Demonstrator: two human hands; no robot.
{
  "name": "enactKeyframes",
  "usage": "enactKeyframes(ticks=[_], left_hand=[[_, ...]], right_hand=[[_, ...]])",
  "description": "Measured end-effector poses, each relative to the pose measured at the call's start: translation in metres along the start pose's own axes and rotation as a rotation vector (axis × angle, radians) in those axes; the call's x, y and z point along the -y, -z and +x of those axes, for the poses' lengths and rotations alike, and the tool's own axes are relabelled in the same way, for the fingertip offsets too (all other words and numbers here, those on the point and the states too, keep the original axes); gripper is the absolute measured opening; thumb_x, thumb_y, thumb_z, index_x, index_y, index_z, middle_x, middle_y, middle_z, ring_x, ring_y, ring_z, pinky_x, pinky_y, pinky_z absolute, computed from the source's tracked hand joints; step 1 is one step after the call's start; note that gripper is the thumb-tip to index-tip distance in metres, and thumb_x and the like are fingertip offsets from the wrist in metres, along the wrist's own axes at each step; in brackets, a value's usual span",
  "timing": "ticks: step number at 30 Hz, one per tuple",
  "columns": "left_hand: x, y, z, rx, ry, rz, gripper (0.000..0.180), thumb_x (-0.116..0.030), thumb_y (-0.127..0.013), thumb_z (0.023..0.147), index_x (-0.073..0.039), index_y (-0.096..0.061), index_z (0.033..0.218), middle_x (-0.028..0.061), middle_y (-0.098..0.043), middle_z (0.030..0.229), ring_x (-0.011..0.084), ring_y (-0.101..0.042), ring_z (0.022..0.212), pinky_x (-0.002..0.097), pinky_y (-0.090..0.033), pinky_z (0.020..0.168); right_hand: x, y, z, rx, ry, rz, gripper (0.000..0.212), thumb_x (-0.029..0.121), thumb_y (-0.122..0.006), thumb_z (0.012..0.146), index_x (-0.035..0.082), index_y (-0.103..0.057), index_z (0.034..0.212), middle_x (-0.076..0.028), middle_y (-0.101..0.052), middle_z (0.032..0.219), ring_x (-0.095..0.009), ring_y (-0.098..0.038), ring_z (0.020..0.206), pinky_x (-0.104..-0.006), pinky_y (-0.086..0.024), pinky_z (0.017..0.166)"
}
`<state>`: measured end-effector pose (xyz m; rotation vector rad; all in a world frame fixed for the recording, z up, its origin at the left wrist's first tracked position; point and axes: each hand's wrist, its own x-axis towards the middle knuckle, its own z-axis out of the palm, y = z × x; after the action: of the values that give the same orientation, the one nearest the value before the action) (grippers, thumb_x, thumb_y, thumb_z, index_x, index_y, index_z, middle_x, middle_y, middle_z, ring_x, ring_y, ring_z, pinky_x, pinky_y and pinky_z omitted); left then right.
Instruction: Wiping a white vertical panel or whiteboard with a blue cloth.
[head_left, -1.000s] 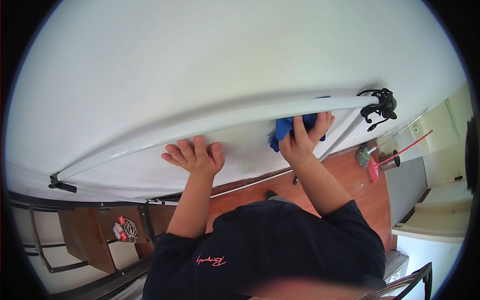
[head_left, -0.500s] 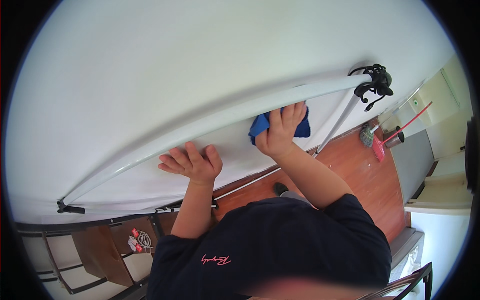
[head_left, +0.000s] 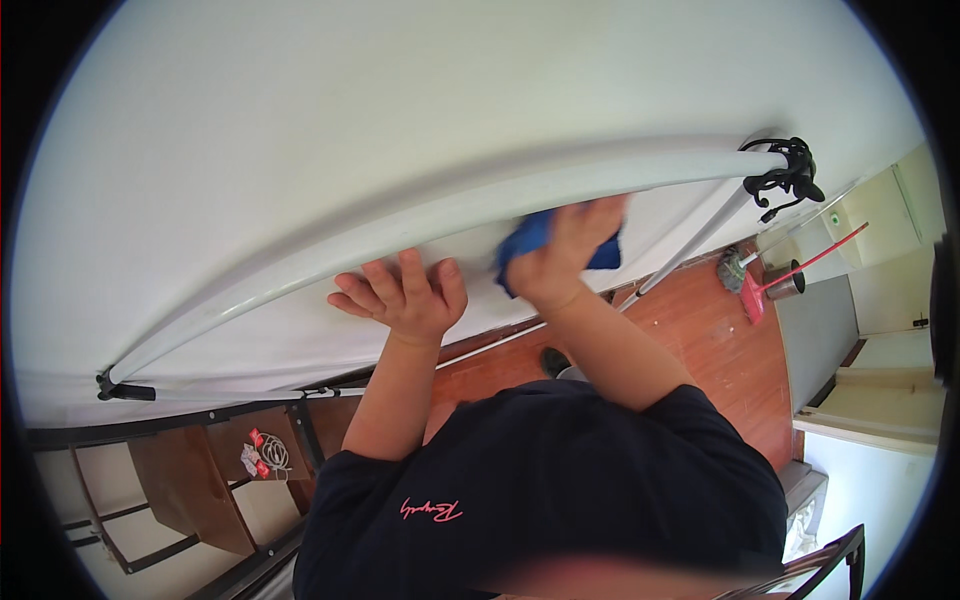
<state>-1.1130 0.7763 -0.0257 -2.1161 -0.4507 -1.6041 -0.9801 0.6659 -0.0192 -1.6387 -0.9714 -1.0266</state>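
Note:
My left hand [head_left: 408,298] is raised beneath a long white pole [head_left: 480,198], its fingers spread with nothing in them. The fingertips are at or close to the pole's lower edge; whether they touch is unclear. To the right, my right hand [head_left: 566,258] holds a folded blue cloth [head_left: 527,240] below the same pole, against the white surface [head_left: 330,120] behind. Motion smears its fingers, and part of the cloth is hidden under the palm. The pole ends at a black clamp with a cable [head_left: 790,172] on the right and a black corner joint [head_left: 125,388] on the left.
A slanting white leg [head_left: 695,238] drops from the clamp toward the reddish wood floor [head_left: 735,390]. Beyond it stand a mop [head_left: 732,270], a red dustpan [head_left: 752,298] and a metal bin [head_left: 788,281]. At lower left, a brown shelf [head_left: 180,490] bears a coiled cable [head_left: 273,456].
The pole and clamp sit farther right in the picture. My left hand appears slightly higher and more to the right. My right hand, with the cloth, has become blurred by motion.

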Motion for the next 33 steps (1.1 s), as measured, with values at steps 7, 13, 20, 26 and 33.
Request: enactKeyframes(ticks=[7,13,20,26,33], left_hand=[[0.002,0.0,-0.007,0.03,0.018,0.011,0.063,-0.034,-0.044,0.09,-0.004,-0.033,0.144,0.0221,-0.016,0.154,0.0423,-0.002,0.144,0.0552,0.005,0.112],[0.002,-0.003,0.002,-0.011,-0.016,0.013,0.063,-0.034,-0.044,0.09,-0.004,-0.033,0.144,0.023,-0.015,0.154,0.0433,-0.002,0.143,0.0552,0.004,0.112],[0.001,-0.001,-0.006,0.049,0.02,0.0,0.063,-0.034,-0.042,0.091,-0.005,-0.03,0.146,0.0223,-0.013,0.155,0.0423,0.0,0.144,0.0547,0.005,0.112],[0.003,0.0,-0.002,0.025,-0.002,0.046,0.062,-0.032,-0.042,0.091,-0.004,-0.03,0.146,0.0223,-0.013,0.155,0.0423,0.0,0.144,0.0542,0.005,0.112],[0.0,0.0,-0.001,0.013,-0.002,0.013,0.061,-0.033,-0.043,0.092,-0.003,-0.032,0.144,0.0227,-0.014,0.154,0.0424,-0.001,0.144,0.0536,0.005,0.112]], right_hand=[[-0.024,0.004,-0.008,0.163,0.397,-0.137,0.047,0.033,-0.049,0.085,0.016,-0.056,0.128,-0.018,-0.033,0.149,-0.036,-0.017,0.143,-0.0574,-0.007,0.111],[-0.036,0.022,0.039,-0.101,-0.166,0.218,0.053,0.013,-0.049,0.086,-0.005,-0.042,0.135,-0.03,-0.028,0.146,-0.049,-0.019,0.137,-0.0556,-0.015,0.109],[0.016,-0.01,-0.008,0.096,0.162,-0.029,0.044,0.029,-0.049,0.085,0.021,-0.058,0.127,-0.016,-0.036,0.147,-0.041,-0.016,0.141,-0.0551,-0.004,0.112],[-0.056,0.025,0.005,0.113,0.042,-0.009,0.057,0.027,-0.051,0.086,0.008,-0.044,0.139,-0.022,-0.028,0.15,-0.044,-0.018,0.14,-0.057,-0.009,0.111],[-0.017,-0.008,-0.031,-0.14,-0.047,0.059,0.062,0.023,-0.042,0.088,-0.003,-0.033,0.143,-0.032,-0.022,0.148,-0.051,-0.013,0.139,-0.0619,-0.008,0.109]])
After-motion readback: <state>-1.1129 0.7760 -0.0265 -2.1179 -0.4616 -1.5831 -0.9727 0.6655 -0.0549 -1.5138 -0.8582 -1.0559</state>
